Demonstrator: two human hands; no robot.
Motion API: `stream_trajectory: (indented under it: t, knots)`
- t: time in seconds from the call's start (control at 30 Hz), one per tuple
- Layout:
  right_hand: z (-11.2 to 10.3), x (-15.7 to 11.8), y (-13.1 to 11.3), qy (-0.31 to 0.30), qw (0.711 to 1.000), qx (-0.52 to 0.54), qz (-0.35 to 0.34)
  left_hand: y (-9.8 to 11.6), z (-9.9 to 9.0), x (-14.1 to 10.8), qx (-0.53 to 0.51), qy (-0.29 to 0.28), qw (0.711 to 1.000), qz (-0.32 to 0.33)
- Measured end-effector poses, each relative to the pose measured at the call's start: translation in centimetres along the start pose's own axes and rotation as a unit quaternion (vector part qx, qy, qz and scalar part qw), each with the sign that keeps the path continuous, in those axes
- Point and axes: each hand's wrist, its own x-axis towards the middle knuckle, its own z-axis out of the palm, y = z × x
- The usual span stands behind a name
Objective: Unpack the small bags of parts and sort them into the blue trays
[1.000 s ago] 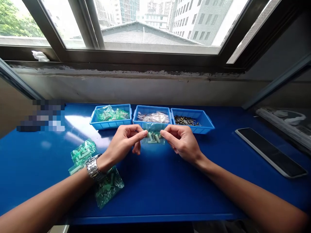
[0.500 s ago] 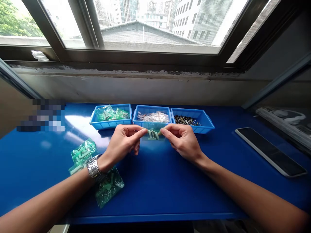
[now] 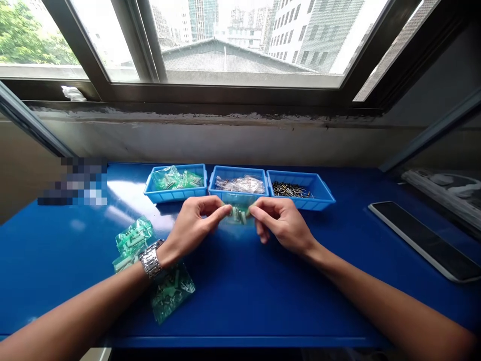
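Note:
Between my two hands is a small clear green plastic bag (image 3: 239, 214) with pale wall plugs or similar short pieces inside; their exact kind is blurred. My left hand (image 3: 201, 220) pinches the bag's left side between thumb and index finger. On the right side, my right hand (image 3: 281, 223) pinches it the same way. Below and left, near my left wrist with its metal watch, lie several filled green bags (image 3: 173, 293), partly hidden by the forearm. Behind my hands stands a blue bin (image 3: 240, 173) of clear packets.
A left bin (image 3: 176, 196) holds green bags, and a right bin (image 3: 323, 193) holds dark screws. At the right lies a phone (image 3: 424, 240). The blue table (image 3: 263, 301) ends at a wall below the window. A blurred-out patch covers the far left.
The view has shifted slightly, so everything sits a little lower and to the right. Both hands still pinch the bag, whose contents look more blurred now.

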Motion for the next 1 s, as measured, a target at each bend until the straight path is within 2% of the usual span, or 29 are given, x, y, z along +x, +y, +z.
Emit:
stream_trajectory:
  t: [0.1, 0.17, 0.27, 0.37, 0.43, 0.53, 0.57, 0.63, 0.7, 0.8, 0.87, 0.93, 1.0]
  knots:
    - [-0.1, 0.0, 0.0, -0.059, 0.997, 0.024, 0.036, 0.0, 0.0, 0.1, -0.044, -0.063, 0.996, -0.041]
    - [-0.2, 0.0, 0.1, -0.067, 0.997, 0.030, 0.033, 0.3, -0.4, 0.2, -0.047, -0.060, 0.996, -0.041]
    - [-0.2, 0.0, 0.2, -0.070, 0.997, 0.027, 0.020, 1.5, -2.2, 0.7, 0.004, -0.002, 1.000, -0.010]
    - [-0.3, 0.0, 0.1, -0.074, 0.997, 0.017, 0.012, 2.6, -5.6, 1.6, 0.118, 0.103, 0.988, 0.016]
    - [-0.3, 0.0, 0.1, -0.077, 0.997, 0.010, 0.006, 2.6, -7.9, 2.2, 0.218, 0.155, 0.964, 0.002]
    - [-0.3, 0.1, 0.1, -0.082, 0.997, -0.005, 0.003, 1.7, -10.4, 2.5, 0.428, 0.181, 0.885, -0.027]
    - [-0.2, 0.1, 0.1, -0.085, 0.996, -0.011, 0.005, 1.5, -10.8, 2.4, 0.473, 0.189, 0.860, -0.035]
    - [-0.2, 0.0, 0.1, -0.092, 0.996, -0.020, 0.009, 1.4, -11.1, 1.7, 0.519, 0.203, 0.830, -0.043]
    - [-0.2, 0.0, 0.0, -0.095, 0.995, -0.025, 0.011, 2.0, -10.9, 0.6, 0.523, 0.211, 0.826, -0.017]
    - [-0.2, 0.0, -0.1, -0.093, 0.995, -0.033, 0.011, 3.5, -10.4, -1.8, 0.496, 0.183, 0.846, 0.063]
    - [-0.2, 0.0, -0.1, -0.093, 0.995, -0.041, 0.010, 4.2, -10.2, -3.8, 0.482, 0.148, 0.859, 0.086]
    - [-0.2, 0.0, -0.2, -0.093, 0.994, -0.049, 0.008, 4.2, -9.9, -6.1, 0.465, 0.092, 0.875, 0.099]
    - [-0.1, 0.0, -0.3, -0.093, 0.994, -0.051, 0.007, 3.4, -9.2, -8.6, 0.445, 0.008, 0.890, 0.097]
